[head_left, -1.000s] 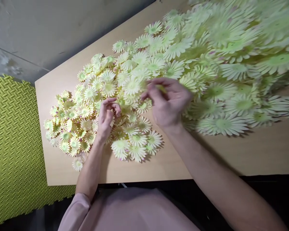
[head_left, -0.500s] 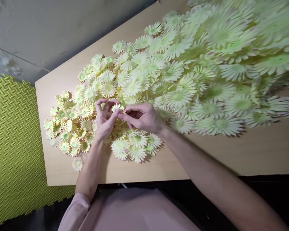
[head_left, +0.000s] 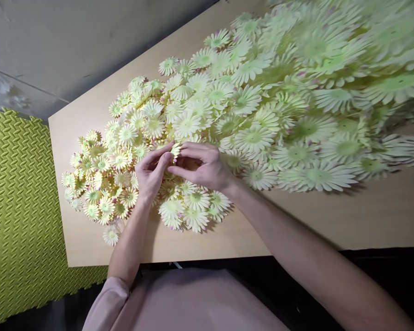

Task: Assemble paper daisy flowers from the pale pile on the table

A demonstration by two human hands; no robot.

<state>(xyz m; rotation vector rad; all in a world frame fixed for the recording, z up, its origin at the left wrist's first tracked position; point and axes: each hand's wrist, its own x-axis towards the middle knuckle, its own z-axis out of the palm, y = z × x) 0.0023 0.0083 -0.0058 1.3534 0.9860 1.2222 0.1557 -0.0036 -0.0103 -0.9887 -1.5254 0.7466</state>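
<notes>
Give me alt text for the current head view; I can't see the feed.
A person's left hand and right hand meet with a small pale flower at their fingertips. Beneath and around them, pale yellow-green flowers are heaped along a light-brown table. A green textured mat shows at picture left.

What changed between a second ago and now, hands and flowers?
The right hand moved left to meet the left hand, which closed in; a single flower is now held at the fingertips, turned more edge-on than half a second ago. Whether the right also grips it is unclear. The flower heap, table and green mat look unchanged.
</notes>
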